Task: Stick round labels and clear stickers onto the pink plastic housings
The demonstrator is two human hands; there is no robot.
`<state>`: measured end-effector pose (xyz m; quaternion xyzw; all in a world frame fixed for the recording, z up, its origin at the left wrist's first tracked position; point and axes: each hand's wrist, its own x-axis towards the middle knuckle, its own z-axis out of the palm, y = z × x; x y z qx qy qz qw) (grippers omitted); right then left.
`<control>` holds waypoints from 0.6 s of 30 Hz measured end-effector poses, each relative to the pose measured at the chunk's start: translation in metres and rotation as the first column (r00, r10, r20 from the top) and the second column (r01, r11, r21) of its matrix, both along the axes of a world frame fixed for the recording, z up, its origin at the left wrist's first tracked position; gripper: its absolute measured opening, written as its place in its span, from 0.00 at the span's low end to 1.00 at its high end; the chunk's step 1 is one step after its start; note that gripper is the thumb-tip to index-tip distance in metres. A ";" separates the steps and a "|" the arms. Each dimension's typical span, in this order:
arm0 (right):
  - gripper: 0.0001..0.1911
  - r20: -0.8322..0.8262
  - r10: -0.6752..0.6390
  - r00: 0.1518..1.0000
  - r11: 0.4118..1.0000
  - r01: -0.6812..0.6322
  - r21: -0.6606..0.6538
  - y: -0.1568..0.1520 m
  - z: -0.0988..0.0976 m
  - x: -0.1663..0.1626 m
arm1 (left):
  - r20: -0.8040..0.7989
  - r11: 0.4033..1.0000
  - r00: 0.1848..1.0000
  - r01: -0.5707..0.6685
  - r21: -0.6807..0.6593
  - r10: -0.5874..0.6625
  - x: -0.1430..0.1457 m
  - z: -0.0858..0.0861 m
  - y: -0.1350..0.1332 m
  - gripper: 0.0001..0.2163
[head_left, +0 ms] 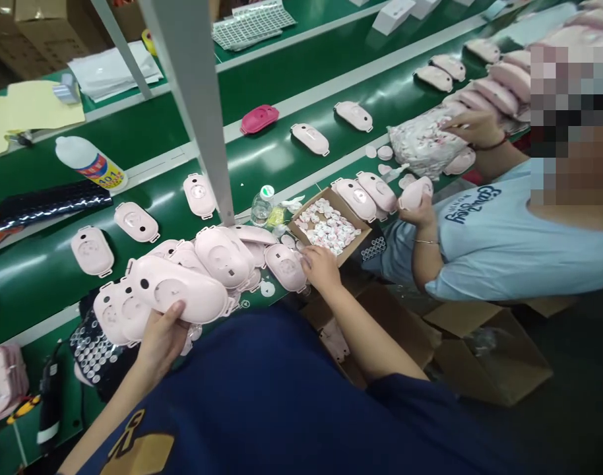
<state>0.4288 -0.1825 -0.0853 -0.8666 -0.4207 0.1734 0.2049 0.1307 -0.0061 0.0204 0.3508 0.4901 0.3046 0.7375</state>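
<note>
My left hand (pixel 163 340) is closed on a pale pink oval plastic casing (pixel 183 293), thumb on its face. The casing has a round recess and a small black dot, and it is tilted over a pile of similar casings (pixel 225 254). My right hand (pixel 322 267) is beside another pink casing (pixel 285 266) at the right end of the pile. Its fingertips are pressed together, and whatever they may hold is too small to make out. Just beyond that hand stands a cardboard box (pixel 353 245) of small white-and-pink pieces (pixel 326 224).
Several casings lie along the green conveyor (pixel 262 158), one of them deep pink (pixel 260 119). A grey post (pixel 192 99) rises at the near belt edge. A glue bottle (pixel 91 163) and an electric screwdriver (pixel 49 402) are leftward. At right, a co-worker's hand (pixel 420 208) holds a casing.
</note>
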 end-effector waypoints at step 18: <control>0.14 -0.019 -0.127 0.992 0.928 0.125 0.352 -0.001 -0.013 0.064 | -0.056 0.997 0.995 -0.075 0.033 0.077 0.099 0.022 -0.067 0.32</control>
